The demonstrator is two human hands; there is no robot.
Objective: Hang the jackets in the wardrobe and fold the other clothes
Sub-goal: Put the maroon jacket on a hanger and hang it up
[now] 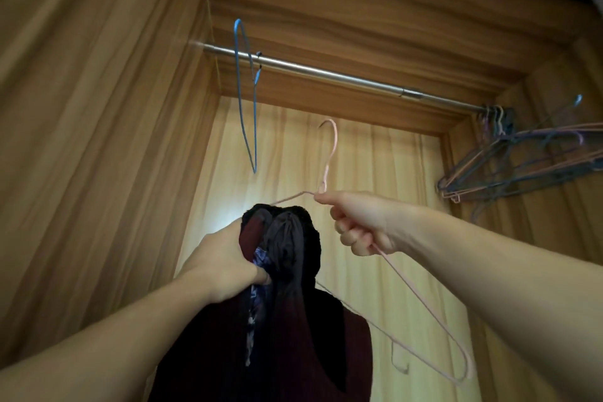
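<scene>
left hand (225, 266) bunching dark jacket (287, 320) at center-bottom | right hand (362, 225) pinching pink hanger (329, 157) just right of it

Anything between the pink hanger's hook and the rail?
Nothing visible. The pink hanger is below a bare stretch of the rail; the blue hanger hangs to its left, the hanger bunch at the far right end.
</scene>
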